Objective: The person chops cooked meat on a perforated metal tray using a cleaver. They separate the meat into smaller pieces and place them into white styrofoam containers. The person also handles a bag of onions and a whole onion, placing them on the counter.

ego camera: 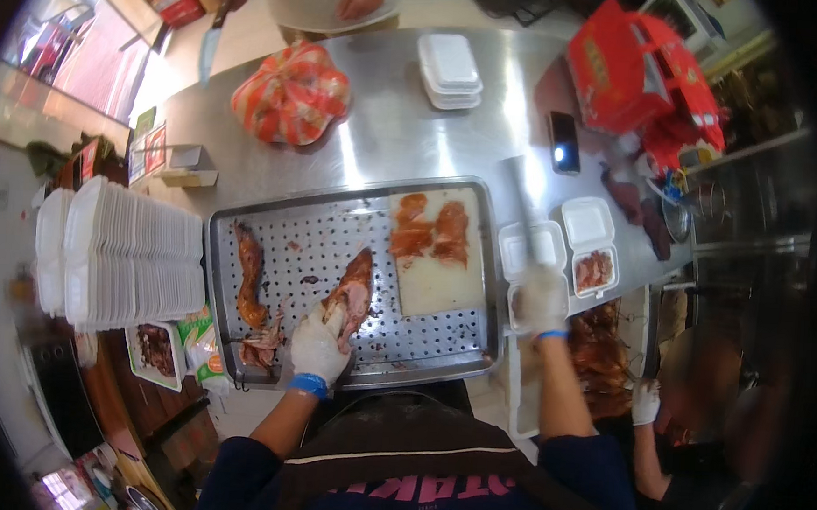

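Note:
My left hand (320, 344), in a white glove with a blue band at the wrist, grips a piece of roast meat (358, 280) over a perforated metal tray (312, 231). In my gloved right hand (543, 302) is a long-bladed knife (524, 195), blurred and pointing away from me, right of the tray. Below that hand, an open foam container (514, 251) is partly hidden. A white cutting board (438, 288) lies in the tray's right part, bearing browned meat pieces (451, 229). At the tray's left lie a long roast piece (248, 273) and bony scraps (260, 351).
Stacked foam containers (131, 255) stand left of the tray. An open container with meat (595, 270), a phone (564, 142), closed containers (451, 68), a striped bag (293, 94) and a red bag (620, 71) are on the steel table. One person holds a knife (210, 50); another's gloved hand (646, 403) is at right.

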